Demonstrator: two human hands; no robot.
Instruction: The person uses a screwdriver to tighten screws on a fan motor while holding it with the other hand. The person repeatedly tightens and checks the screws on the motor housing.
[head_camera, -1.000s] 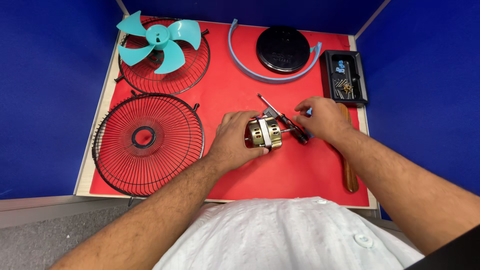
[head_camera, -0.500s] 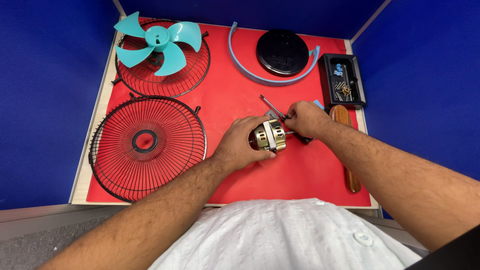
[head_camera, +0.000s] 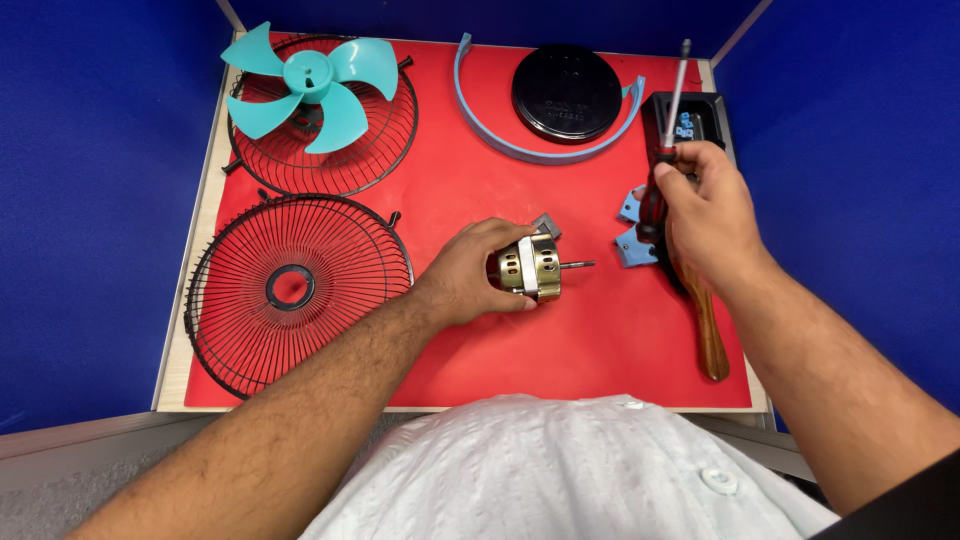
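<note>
- Left hand (head_camera: 470, 275): fingers wrapped around a small brass-coloured fan motor (head_camera: 530, 268), which rests on the red worktop (head_camera: 560, 340) near its centre, shaft pointing toward the right edge.
- Wooden handle (head_camera: 706, 330): lies along the right edge, partly under the right forearm.
- Right hand (head_camera: 706, 215): fingers closed on a screwdriver (head_camera: 660, 165) — red-and-black grip, shaft pointing toward the far edge, raised clear of the motor.
- Blue plastic pieces (head_camera: 630, 230): just beside the right hand, on the motor side.
- Front grille (head_camera: 295, 290): flat by the left edge.
- Black tray (head_camera: 695, 120): far right corner, behind the screwdriver.
- Black round base (head_camera: 567, 93) and blue ring strip (head_camera: 520, 150): far edge, centre.
- Rear grille (head_camera: 325, 140) — far left corner, teal fan blade (head_camera: 305, 80) lying on it.
</note>
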